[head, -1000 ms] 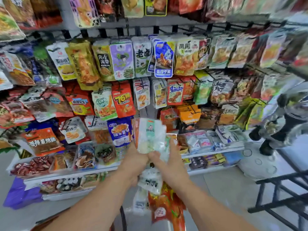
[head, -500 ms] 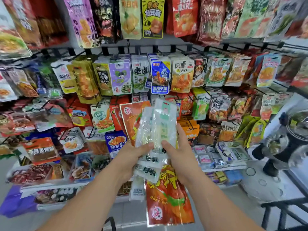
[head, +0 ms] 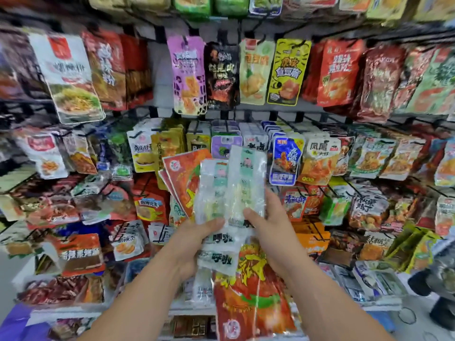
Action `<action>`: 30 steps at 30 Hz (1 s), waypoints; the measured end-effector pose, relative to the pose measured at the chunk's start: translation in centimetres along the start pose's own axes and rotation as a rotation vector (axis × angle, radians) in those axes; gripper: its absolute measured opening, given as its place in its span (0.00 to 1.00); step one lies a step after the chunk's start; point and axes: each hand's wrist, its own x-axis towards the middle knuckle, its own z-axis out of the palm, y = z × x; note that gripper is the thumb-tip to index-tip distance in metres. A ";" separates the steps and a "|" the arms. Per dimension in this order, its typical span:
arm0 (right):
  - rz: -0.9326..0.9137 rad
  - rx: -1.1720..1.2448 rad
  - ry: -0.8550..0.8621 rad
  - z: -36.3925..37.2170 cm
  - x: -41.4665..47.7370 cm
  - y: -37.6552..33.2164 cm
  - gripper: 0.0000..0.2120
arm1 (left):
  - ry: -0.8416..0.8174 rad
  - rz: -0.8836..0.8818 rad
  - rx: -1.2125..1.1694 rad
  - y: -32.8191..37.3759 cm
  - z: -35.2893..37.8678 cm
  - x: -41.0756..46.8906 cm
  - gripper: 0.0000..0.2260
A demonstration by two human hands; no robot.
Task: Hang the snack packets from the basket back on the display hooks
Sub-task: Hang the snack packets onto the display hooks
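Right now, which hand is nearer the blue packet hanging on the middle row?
Right. The right hand sits just below the blue packet, slightly left of it; the left hand is farther down-left, beyond the held pale packets.

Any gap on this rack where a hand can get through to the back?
Bare back panel between the red packets and the purple packet, top row. Pale floor lower right. Rows behind the held packets are packed tight.
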 end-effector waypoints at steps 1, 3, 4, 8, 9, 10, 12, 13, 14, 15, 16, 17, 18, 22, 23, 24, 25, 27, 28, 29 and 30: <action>-0.013 -0.027 -0.014 0.8 0.5 -0.1 0.27 | 0.008 0.012 0.009 0.7 -0.9 0.4 0.18; -0.048 -0.059 -0.020 2.3 1.4 -0.2 0.23 | 0.017 0.028 0.026 1.9 -2.3 1.1 0.19; -0.061 -0.072 -0.023 2.9 1.7 -0.4 0.22 | 0.026 0.032 0.026 2.2 -3.0 1.4 0.18; -0.102 -0.116 -0.025 5.4 2.9 -1.1 0.25 | 0.054 0.059 -0.028 3.2 -5.1 2.0 0.18; -0.105 -0.110 -0.034 5.9 3.3 -1.3 0.27 | 0.054 0.065 -0.049 3.4 -5.7 2.1 0.17; -0.102 -0.099 -0.054 6.4 3.6 -1.4 0.27 | 0.056 0.073 -0.061 3.8 -6.3 2.1 0.15; -0.085 -0.060 -0.083 7.3 4.2 -1.6 0.26 | 0.085 0.093 -0.059 4.5 -7.5 2.1 0.12; -0.086 -0.049 -0.099 7.8 4.5 -1.6 0.25 | 0.107 0.104 -0.041 4.8 -7.9 2.0 0.13; -0.099 -0.043 -0.112 8.2 4.7 -1.5 0.25 | 0.132 0.105 -0.021 5.1 -8.2 2.0 0.16; -0.105 -0.037 -0.120 8.8 4.8 -1.6 0.25 | 0.157 0.106 -0.008 5.3 -8.5 1.8 0.21; -0.116 -0.048 -0.114 9.2 5.1 -1.6 0.25 | 0.171 0.104 0.001 5.6 -8.5 1.6 0.25; -0.121 -0.063 -0.108 9.4 5.2 -1.6 0.26 | 0.168 0.106 0.007 5.8 -8.4 1.4 0.27; -0.135 -0.072 -0.126 9.7 5.4 -1.5 0.27 | 0.171 0.112 0.011 5.9 -8.3 1.1 0.26; -0.120 -0.058 -0.244 10.4 6.0 -2.5 0.23 | 0.281 0.138 0.016 6.3 -8.2 0.1 0.17; -0.110 -0.047 -0.277 10.5 6.2 -2.9 0.23 | 0.308 0.141 0.011 6.3 -8.2 0.0 0.16; -0.098 -0.059 -0.308 10.6 6.5 -3.3 0.23 | 0.336 0.139 0.000 6.2 -8.3 -0.1 0.17; -0.084 -0.064 -0.345 10.5 6.8 -3.7 0.22 | 0.346 0.137 -0.017 6.2 -8.3 -0.2 0.20; -0.085 -0.062 -0.369 10.2 7.7 -3.8 0.19 | 0.365 0.130 -0.057 6.0 -8.2 -0.4 0.27; -0.078 -0.067 -0.368 10.0 8.0 -3.8 0.19 | 0.381 0.126 -0.082 5.9 -8.1 -0.6 0.30; -0.070 -0.063 -0.372 9.9 8.0 -4.1 0.19 | 0.398 0.123 -0.102 5.8 -8.0 -0.8 0.33; -0.070 -0.061 -0.395 9.6 8.1 -4.3 0.19 | 0.411 0.124 -0.119 5.8 -7.8 -0.9 0.37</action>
